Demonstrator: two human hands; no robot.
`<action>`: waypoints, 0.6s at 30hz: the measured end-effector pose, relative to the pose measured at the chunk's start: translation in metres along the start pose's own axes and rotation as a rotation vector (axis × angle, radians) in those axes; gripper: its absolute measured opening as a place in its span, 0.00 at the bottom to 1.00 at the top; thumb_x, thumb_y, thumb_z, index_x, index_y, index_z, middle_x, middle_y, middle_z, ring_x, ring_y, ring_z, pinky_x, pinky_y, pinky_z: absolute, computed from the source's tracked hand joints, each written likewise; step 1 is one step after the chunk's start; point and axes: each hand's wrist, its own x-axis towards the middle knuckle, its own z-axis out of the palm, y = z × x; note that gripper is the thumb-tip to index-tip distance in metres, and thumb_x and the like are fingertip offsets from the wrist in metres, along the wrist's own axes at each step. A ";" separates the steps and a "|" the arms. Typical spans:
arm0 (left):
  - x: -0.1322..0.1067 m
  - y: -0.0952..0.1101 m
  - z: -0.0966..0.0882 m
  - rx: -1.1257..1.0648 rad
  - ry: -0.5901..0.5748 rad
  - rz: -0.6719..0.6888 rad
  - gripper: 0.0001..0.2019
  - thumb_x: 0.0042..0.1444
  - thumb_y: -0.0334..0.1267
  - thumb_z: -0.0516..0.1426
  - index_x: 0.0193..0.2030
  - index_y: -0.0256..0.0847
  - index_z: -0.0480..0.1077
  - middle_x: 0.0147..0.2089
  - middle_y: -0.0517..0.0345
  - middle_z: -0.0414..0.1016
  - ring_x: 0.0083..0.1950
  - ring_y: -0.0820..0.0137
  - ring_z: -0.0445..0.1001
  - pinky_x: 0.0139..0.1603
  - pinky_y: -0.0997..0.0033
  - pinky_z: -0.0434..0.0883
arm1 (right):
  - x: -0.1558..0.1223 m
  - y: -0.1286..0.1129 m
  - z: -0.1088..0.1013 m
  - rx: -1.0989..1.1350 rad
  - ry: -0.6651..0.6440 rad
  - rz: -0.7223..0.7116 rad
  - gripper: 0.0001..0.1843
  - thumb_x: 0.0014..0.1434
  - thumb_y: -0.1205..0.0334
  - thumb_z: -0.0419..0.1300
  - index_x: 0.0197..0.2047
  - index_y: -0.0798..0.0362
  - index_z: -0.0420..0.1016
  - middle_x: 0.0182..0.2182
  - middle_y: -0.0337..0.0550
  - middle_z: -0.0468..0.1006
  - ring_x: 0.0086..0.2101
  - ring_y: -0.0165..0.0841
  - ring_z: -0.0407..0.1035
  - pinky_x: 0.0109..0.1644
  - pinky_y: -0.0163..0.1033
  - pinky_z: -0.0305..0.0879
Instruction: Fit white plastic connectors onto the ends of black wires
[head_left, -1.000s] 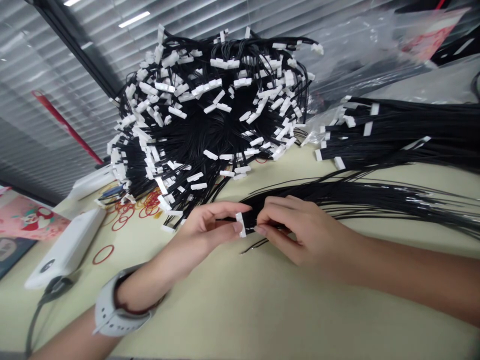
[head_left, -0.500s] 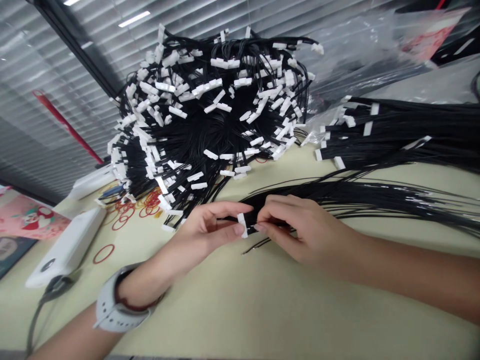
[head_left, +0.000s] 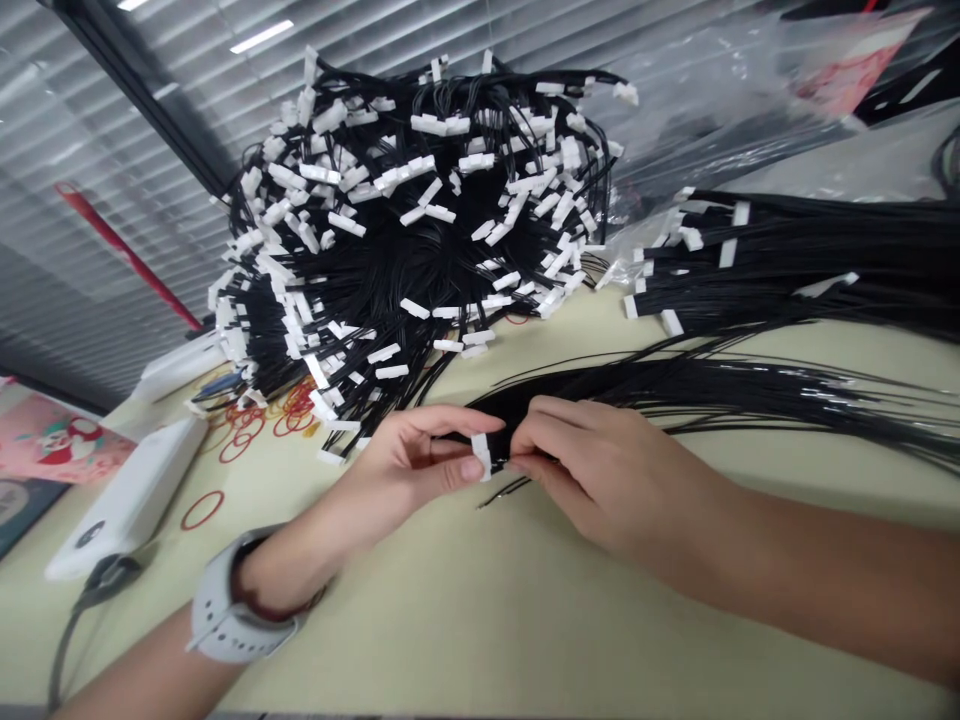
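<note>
Between thumb and forefinger, my left hand (head_left: 409, 460) pinches a small white connector housing (head_left: 481, 456). Close on its right, my right hand (head_left: 592, 460) is closed in a pinch on a thin black wire whose tip points at the housing; the fingers cover most of that wire. Whether the wire tip sits inside the housing I cannot tell. Behind and under my right hand lies a bundle of loose black wires (head_left: 750, 395) running off to the right. A few bare wire ends (head_left: 501, 494) stick out below my fingertips.
A large heap of black cables with white connectors (head_left: 420, 230) fills the back middle. More connectorised cables (head_left: 825, 250) lie at right, near clear plastic bags (head_left: 697, 100). Rubber bands (head_left: 244, 425) and a white power strip (head_left: 127, 500) are on the left of the table (head_left: 487, 620).
My right hand has moved slightly left, bringing the wire closer to the connector housing. My left hand keeps its pinch. The whole view has shifted a little.
</note>
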 end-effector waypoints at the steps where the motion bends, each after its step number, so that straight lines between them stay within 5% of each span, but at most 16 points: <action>1: 0.000 0.000 0.000 0.009 -0.007 0.001 0.11 0.48 0.32 0.63 0.40 0.43 0.75 0.33 0.59 0.76 0.32 0.73 0.72 0.33 0.77 0.68 | 0.000 -0.001 0.000 -0.001 0.004 0.002 0.09 0.58 0.73 0.50 0.29 0.58 0.69 0.26 0.42 0.68 0.26 0.31 0.64 0.30 0.37 0.58; 18: 0.000 0.003 0.002 -0.158 -0.050 0.032 0.10 0.45 0.33 0.65 0.37 0.45 0.75 0.27 0.63 0.72 0.26 0.78 0.67 0.27 0.82 0.64 | -0.003 -0.005 -0.001 0.342 0.142 -0.014 0.08 0.58 0.70 0.50 0.28 0.55 0.61 0.25 0.36 0.63 0.24 0.24 0.56 0.26 0.31 0.51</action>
